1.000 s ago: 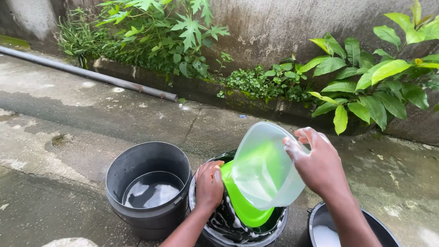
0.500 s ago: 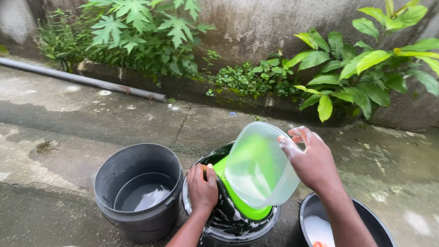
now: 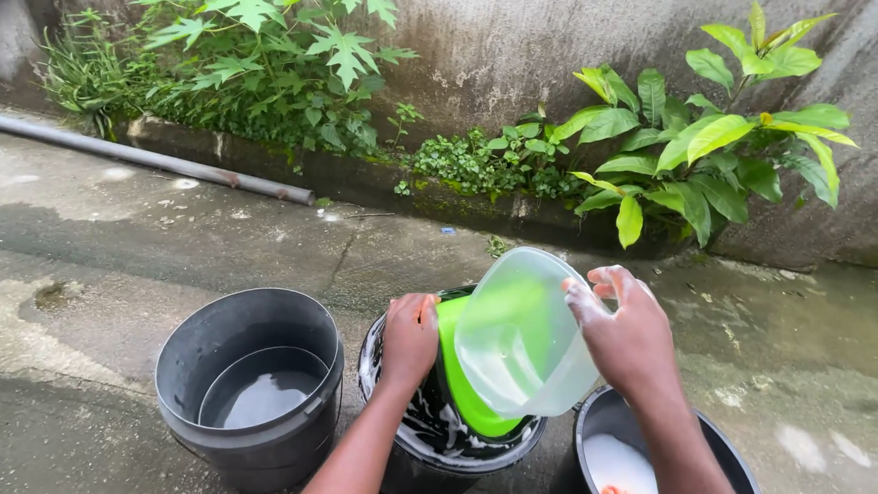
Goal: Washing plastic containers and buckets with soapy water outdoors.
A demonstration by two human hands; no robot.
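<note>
Plastic this thin and clear looks light and a little bendy, and wet with suds it is probably slippery — the tub (image 3: 524,338) is tipped over the middle bucket (image 3: 449,447), mouth toward the person, with a little water pooled low inside. The right hand (image 3: 629,332) clamps its far rim, fingers curled over the edge; a rim grip seems the surest hold. The left hand (image 3: 409,339) is closed on a green lid or board (image 3: 466,376) standing in the soapy bucket — which it is cannot be told, as the tub hides most of it. A grey bucket (image 3: 251,387) of water stands to the left; a third bucket (image 3: 650,456) is cut off by the bottom edge.
</note>
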